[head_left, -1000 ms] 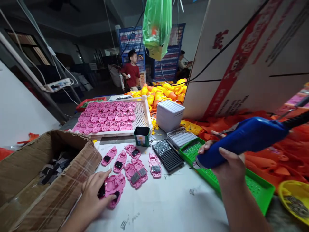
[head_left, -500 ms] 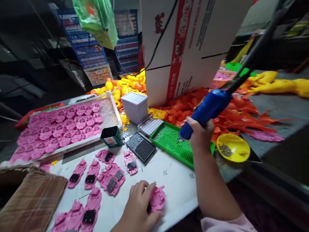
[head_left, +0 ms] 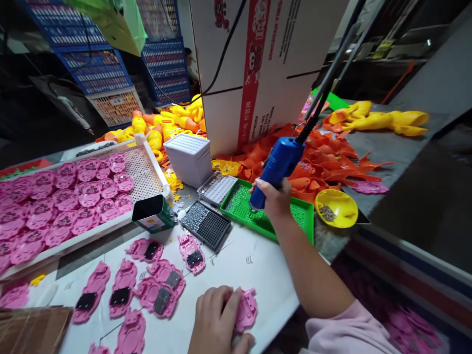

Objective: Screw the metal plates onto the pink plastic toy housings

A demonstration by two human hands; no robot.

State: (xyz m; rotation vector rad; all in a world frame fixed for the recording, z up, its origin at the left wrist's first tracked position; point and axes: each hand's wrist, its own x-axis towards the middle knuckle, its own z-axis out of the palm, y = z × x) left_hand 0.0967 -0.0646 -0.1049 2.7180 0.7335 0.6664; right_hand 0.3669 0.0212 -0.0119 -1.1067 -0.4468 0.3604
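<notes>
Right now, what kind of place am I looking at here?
Probably a toy assembly workshop: a tray of pink plastic parts, a blue powered screwdriver in the right hand over a green screw tray, and heaped orange pieces.

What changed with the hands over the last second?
The right hand brought the blue electric screwdriver from level above the table down onto the green plastic tray, tip lowered. The left hand slid the pink plastic shell piece toward the table's near edge, still pressing it flat.
</notes>
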